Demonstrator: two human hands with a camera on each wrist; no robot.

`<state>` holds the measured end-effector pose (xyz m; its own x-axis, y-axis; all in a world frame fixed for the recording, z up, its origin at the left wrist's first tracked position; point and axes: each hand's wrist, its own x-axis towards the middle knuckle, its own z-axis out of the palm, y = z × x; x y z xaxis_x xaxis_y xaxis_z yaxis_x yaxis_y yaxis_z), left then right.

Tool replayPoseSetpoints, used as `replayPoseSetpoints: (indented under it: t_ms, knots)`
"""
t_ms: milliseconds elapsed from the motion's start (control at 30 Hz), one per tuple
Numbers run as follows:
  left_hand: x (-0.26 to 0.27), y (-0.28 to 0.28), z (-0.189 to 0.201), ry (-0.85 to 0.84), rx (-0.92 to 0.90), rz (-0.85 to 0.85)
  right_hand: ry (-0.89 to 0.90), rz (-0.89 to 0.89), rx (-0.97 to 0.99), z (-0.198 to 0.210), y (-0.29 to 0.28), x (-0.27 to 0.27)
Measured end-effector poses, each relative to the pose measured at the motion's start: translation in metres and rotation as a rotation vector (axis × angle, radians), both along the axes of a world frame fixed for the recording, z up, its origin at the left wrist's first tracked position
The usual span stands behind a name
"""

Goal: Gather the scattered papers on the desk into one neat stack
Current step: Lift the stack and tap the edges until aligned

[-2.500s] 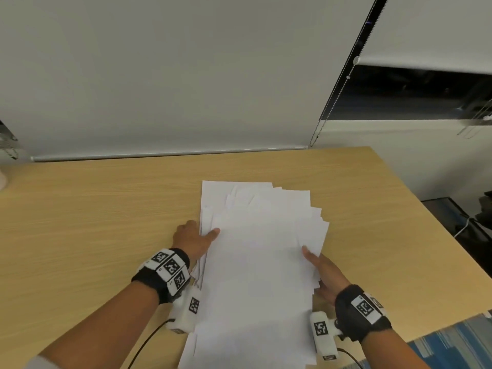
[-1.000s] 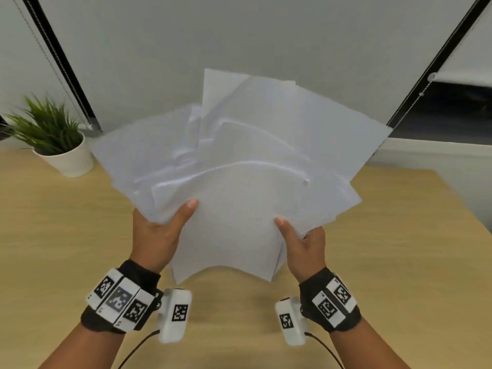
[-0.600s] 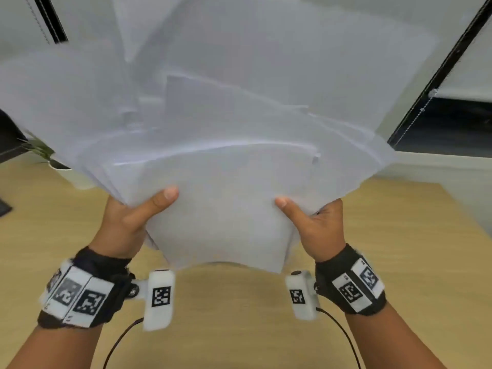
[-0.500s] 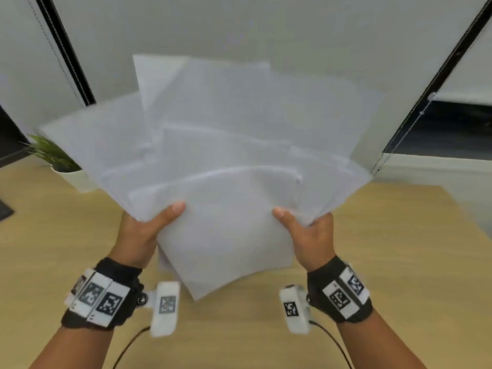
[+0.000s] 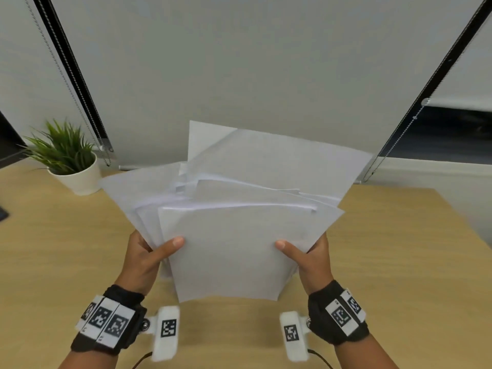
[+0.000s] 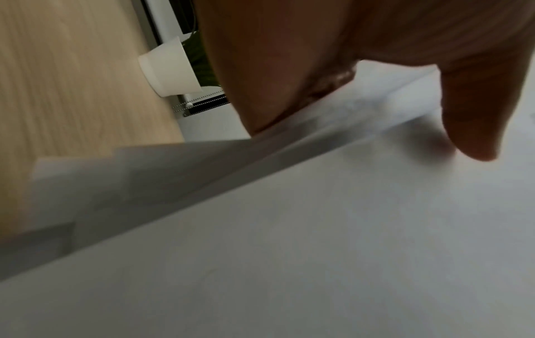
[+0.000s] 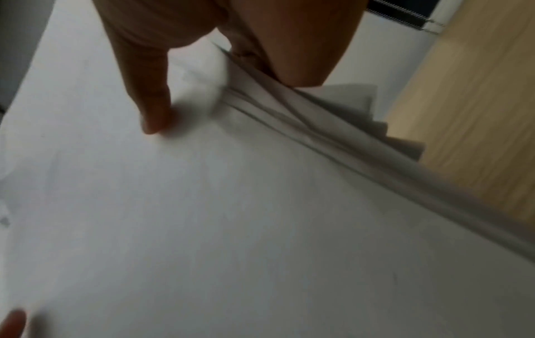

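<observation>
Hands first: left hand (image 5: pixel 145 258) and right hand (image 5: pixel 310 258) each pinch a side of the papers (image 5: pixel 229 246), thumbs on top, held above the desk (image 5: pixel 386 249). Squaring seems in hand — next, probably tapping the lower edges level. Sheets thin, white, limp — fanned unevenly at the far corners.

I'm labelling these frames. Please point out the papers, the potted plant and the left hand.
papers (image 5: pixel 229 246): head view, front sheet's middle.
potted plant (image 5: pixel 80 177): head view, white pot's wall.
left hand (image 5: pixel 145 262): head view, back of hand.
</observation>
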<state>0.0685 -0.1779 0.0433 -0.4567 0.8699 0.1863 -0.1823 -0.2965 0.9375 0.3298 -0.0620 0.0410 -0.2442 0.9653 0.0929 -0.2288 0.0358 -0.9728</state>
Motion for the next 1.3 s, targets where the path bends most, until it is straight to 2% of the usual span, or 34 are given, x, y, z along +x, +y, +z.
replayPoseSetpoints:
  t_ms: [200,367,500,533,600,700,800,867,900,967,1033,1100,1166,1233,1300]
  knots:
    - [0.005,0.001,-0.001,-0.002,0.004,0.018,0.051,0.042,0.023,0.001,-0.002,-0.002]
    - [0.02,0.005,0.019,0.114,-0.063,0.196,-0.073,0.016,0.06,0.007,-0.022,-0.019]
    - [0.028,0.002,0.048,0.248,0.052,0.329,-0.038,-0.072,0.271,0.042,-0.027,-0.023]
    - [0.027,0.001,0.061,0.278,0.1,0.361,-0.031,-0.041,0.349,0.052,-0.025,-0.02]
    - [0.022,-0.001,0.087,0.252,0.207,0.388,-0.059,0.137,0.426,0.069,-0.017,-0.011]
    - [0.006,0.006,0.108,-0.013,0.263,0.235,-0.278,0.372,0.325,0.081,-0.002,-0.004]
    - [-0.013,0.014,0.102,-0.165,0.119,-0.018,-0.235,0.301,0.313,0.079,0.008,-0.01]
    - [-0.013,0.017,0.087,-0.06,0.027,-0.097,-0.184,0.222,0.317,0.071,0.011,-0.015]
    - [-0.008,0.017,0.078,0.034,0.004,-0.091,-0.168,0.182,0.32,0.065,0.011,-0.017]
    - [0.007,0.019,0.069,0.156,0.039,0.03,-0.13,0.087,0.339,0.053,0.008,-0.021]
    - [0.02,0.02,0.068,0.193,0.15,0.17,-0.08,0.006,0.391,0.048,0.001,-0.026]
    - [0.024,0.021,0.068,0.244,0.199,0.23,-0.108,-0.02,0.467,0.042,-0.002,-0.032]
    - [0.024,0.022,0.053,0.25,0.161,0.233,-0.206,-0.037,0.458,0.024,0.0,-0.036]
    - [0.022,0.022,0.028,0.213,0.046,0.226,-0.339,-0.044,0.378,0.002,0.001,-0.037]
    - [0.022,0.021,0.003,0.222,-0.086,0.195,-0.353,-0.049,0.262,-0.017,0.0,-0.037]
